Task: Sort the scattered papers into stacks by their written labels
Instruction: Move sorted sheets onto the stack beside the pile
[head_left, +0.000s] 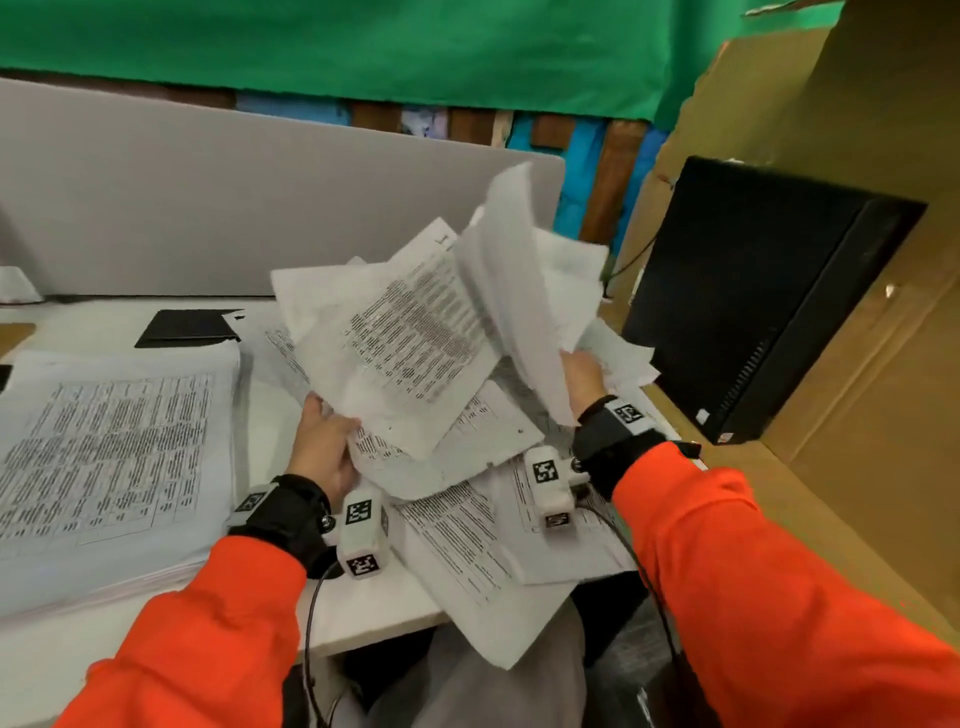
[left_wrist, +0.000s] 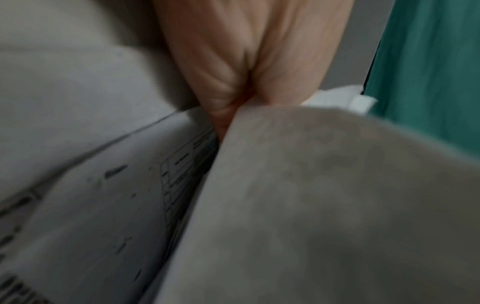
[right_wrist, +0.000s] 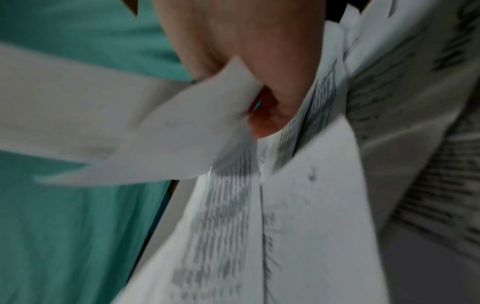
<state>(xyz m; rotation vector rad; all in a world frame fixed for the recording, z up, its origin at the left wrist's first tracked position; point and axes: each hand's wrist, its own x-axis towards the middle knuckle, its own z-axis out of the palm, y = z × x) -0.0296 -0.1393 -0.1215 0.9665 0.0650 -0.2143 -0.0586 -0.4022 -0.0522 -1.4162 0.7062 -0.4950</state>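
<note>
Both hands lift a messy bundle of loose printed papers (head_left: 410, 343) above the desk, at the middle of the head view. My left hand (head_left: 324, 441) grips its lower left edge, fingers hidden under the sheets. My right hand (head_left: 584, 376) grips the right side, where several sheets (head_left: 519, 270) fan upward. In the left wrist view my left hand (left_wrist: 246, 61) pinches a blurred sheet (left_wrist: 311, 205). In the right wrist view my right hand (right_wrist: 246, 51) holds several printed sheets (right_wrist: 298, 205). More scattered papers (head_left: 483, 530) lie beneath, some hanging over the desk's front edge. A thick neat stack (head_left: 104, 452) lies at the left.
A black folder (head_left: 187, 327) lies behind the stack. A grey partition (head_left: 208, 197) closes the back of the white desk (head_left: 363, 618). A black computer tower (head_left: 753, 301) stands at the right against a cardboard wall (head_left: 857, 441). Green cloth (head_left: 363, 47) hangs behind.
</note>
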